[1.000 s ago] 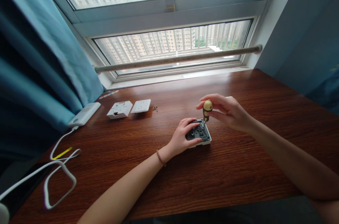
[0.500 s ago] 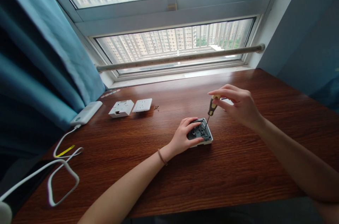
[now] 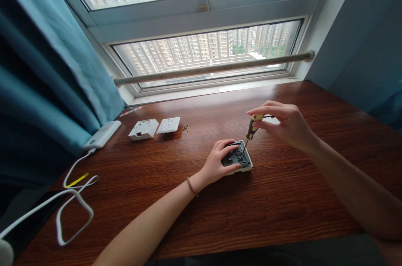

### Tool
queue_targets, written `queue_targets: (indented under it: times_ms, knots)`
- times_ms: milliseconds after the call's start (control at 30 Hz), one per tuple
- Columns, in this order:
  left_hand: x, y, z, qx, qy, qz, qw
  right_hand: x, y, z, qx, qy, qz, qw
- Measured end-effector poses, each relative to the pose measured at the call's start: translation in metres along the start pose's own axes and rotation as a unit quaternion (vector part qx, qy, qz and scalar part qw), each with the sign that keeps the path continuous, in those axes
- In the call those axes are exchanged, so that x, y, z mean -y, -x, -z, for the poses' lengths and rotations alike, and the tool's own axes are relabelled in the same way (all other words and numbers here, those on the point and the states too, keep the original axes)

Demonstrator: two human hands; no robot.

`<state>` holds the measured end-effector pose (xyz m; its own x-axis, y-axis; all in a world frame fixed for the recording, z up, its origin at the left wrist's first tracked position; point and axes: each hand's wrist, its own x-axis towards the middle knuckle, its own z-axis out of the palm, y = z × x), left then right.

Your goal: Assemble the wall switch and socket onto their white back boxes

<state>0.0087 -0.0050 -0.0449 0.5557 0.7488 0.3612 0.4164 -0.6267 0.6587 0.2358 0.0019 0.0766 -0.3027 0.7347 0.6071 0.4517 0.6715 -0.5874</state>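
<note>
A wall socket [image 3: 246, 161] lies on the table with its dark inner side facing up and a white rim around it. My left hand [image 3: 216, 161] grips it from the left, fingers over the far edge and thumb along the near edge. In my right hand [image 3: 279, 122] is a screwdriver [image 3: 251, 128] with a dark and yellow handle, pinched at its top end. The shaft slants down to the left, and its tip is at the right part of the dark inner side. Whether a screw sits under the tip I cannot tell.
Left of the socket lie a white mounting box [image 3: 143, 129], a white socket faceplate [image 3: 168, 125] and several small screws [image 3: 185, 128]. A white piece [image 3: 272, 120] is partly hidden behind my right hand. Farther left are a white power bank [image 3: 102, 135] and its looped cable [image 3: 91, 211].
The screwdriver's handle has tilted slightly to the right and my right fingers have shifted around it. My left hand and the socket stay in place.
</note>
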Motion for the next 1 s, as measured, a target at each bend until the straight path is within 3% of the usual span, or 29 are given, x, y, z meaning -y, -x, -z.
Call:
queue_targets:
  times_ms: [100, 167, 233, 367, 433, 500, 600, 667, 733, 900, 1000]
  knots:
    - [-0.001, 0.000, 0.000, -0.001, 0.001, 0.001, 1.000, 0.000, -0.001, 0.011, 0.109, -0.053, 0.010, 0.993]
    - [-0.001, 0.000, 0.000, 0.000, 0.003, 0.002, 1.000, 0.000, -0.002, 0.014, 0.134, -0.053, 0.019, 0.989]
    - [-0.001, 0.000, 0.000, -0.001, 0.004, 0.001, 1.000, 0.000, -0.001, 0.010, 0.103, -0.021, 0.025, 0.994]
    - [-0.001, 0.000, 0.000, -0.002, 0.004, 0.002, 1.000, 0.000, 0.003, -0.005, -0.042, 0.054, 0.017, 0.997]
    - [-0.002, 0.000, 0.000, -0.001, 0.004, 0.003, 1.000, -0.001, 0.004, -0.007, -0.076, 0.070, 0.005, 0.995]
    - [-0.002, 0.000, 0.000, -0.001, 0.004, 0.004, 1.000, -0.002, 0.004, -0.002, -0.034, 0.031, -0.003, 0.999]
    - [-0.002, 0.000, 0.001, 0.001, 0.004, 0.005, 1.000, -0.003, 0.002, 0.009, 0.098, -0.088, -0.001, 0.991]
    - [-0.002, 0.000, 0.001, 0.002, 0.003, 0.005, 1.000, -0.002, 0.002, 0.012, 0.136, -0.118, 0.008, 0.984]
    - [-0.002, 0.000, 0.001, 0.003, 0.001, 0.004, 1.000, -0.002, 0.001, 0.010, 0.114, -0.087, 0.020, 0.990]
    - [-0.002, 0.000, 0.001, 0.000, 0.004, 0.004, 1.000, -0.003, 0.003, -0.004, -0.036, 0.037, 0.032, 0.998]
    - [-0.002, 0.001, 0.001, 0.001, 0.007, 0.006, 1.000, -0.003, 0.004, -0.004, -0.046, 0.011, -0.008, 0.999]
